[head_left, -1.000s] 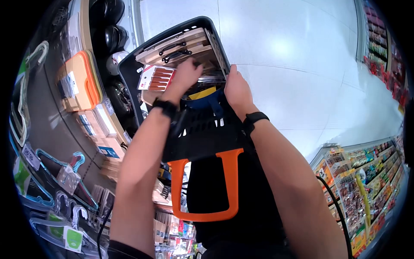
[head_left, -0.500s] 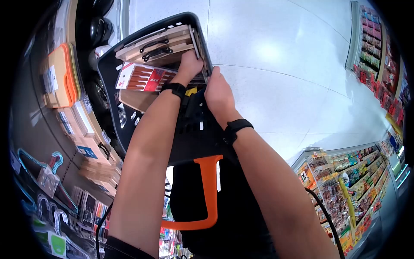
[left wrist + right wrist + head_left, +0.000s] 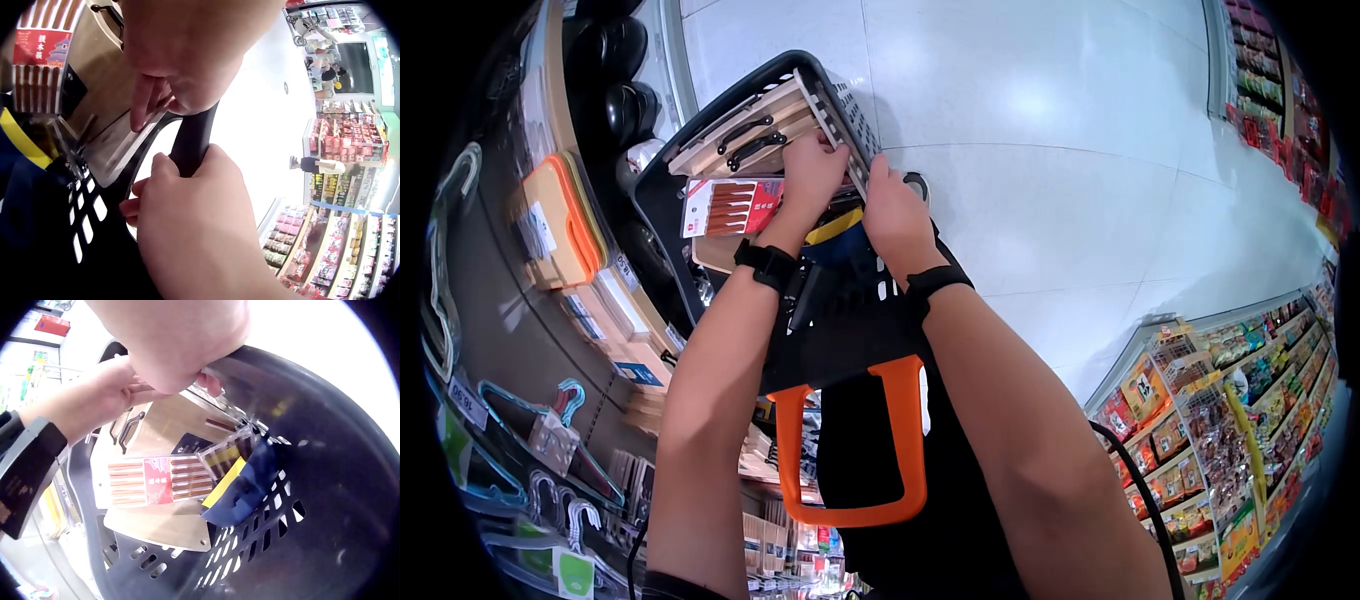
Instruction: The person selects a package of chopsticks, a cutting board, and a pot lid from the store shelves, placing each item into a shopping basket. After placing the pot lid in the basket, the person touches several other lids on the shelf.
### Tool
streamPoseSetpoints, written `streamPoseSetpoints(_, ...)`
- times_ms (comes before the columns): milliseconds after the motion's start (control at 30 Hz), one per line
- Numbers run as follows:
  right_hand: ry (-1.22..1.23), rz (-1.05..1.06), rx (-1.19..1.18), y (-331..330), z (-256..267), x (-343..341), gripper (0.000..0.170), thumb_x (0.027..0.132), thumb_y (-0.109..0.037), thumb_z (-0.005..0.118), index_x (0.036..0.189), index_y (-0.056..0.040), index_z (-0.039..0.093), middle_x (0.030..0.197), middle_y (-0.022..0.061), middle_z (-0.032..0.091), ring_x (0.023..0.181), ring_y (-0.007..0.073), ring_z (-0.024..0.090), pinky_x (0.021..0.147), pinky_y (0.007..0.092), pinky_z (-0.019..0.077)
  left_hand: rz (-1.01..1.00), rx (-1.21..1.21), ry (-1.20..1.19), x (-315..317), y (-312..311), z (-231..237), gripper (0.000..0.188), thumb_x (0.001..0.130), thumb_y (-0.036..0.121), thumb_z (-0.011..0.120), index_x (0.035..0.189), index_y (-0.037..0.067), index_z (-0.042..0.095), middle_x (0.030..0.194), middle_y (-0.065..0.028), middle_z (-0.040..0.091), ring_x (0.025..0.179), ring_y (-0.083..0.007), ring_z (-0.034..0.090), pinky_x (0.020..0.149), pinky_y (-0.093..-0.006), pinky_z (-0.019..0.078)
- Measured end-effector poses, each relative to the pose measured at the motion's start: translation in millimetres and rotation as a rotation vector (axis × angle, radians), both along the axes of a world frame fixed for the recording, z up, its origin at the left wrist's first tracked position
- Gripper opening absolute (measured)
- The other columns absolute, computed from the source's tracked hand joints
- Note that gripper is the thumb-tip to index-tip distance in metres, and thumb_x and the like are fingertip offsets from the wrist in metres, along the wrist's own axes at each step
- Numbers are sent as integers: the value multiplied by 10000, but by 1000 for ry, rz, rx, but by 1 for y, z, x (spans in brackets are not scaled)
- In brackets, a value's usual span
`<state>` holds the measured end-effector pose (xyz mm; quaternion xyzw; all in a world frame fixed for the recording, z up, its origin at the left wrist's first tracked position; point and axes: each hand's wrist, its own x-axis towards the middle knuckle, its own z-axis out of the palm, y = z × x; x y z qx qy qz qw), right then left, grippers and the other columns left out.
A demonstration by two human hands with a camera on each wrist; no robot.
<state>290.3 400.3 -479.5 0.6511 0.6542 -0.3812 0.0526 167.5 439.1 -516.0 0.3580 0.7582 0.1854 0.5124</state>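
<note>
The black shopping basket is held against the person's front, with its orange handle hanging toward the body. Inside, my left hand pinches the upper edge of a flat, clear-plastic-edged pack standing along the right wall. My right hand grips the basket's rim close beside it. Wooden boards with black handles stand at the far end. A red-and-white pack of chopsticks lies left of my left hand. Below it shows a pale wooden board, near a dark blue item with a yellow band.
Left of the basket, a shelf holds orange-edged cutting boards and black pans; hangers are nearer. Pale tiled floor stretches to the right. Racks of packaged snacks stand at lower right.
My left hand has moved from beside the chopsticks to the flat pack at the right wall; more of that pack's edge now shows. The basket has shifted left in view. My right hand stays at the rim.
</note>
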Motion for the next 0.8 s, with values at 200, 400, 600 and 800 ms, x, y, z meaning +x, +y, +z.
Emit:
streamPoseSetpoints(200,35,-31,36,-3,-5,-1,140,923,-102,458,1040,-35,421,894,180,612,817,328,663,670,400,550,12,6,32,-5,6,23,171,797,72,621,859,-86,645,682,-154,676,558,-204,676,506,-313,552)
streamPoseSetpoints(400,7,-13,-22,-1,-6,-3,166,902,-105,483,1043,-37,426,896,173,608,805,331,663,662,409,545,41,-28,6,-15,8,66,167,806,78,617,851,-82,637,681,-138,681,534,-177,662,506,-286,525)
streamPoseSetpoints(600,92,-38,-77,2,-1,0,274,883,-46,459,1148,-8,400,969,233,606,804,386,654,639,430,543,18,52,71,-20,3,106,153,812,66,642,826,-83,609,679,-119,676,567,-131,641,506,-277,495)
streamPoseSetpoints(800,83,-50,-64,3,1,-1,225,879,-76,502,1077,-33,404,950,222,602,775,408,651,661,449,541,105,64,-52,-18,-2,103,169,813,70,649,846,-86,592,679,-124,662,571,-146,645,530,-271,513)
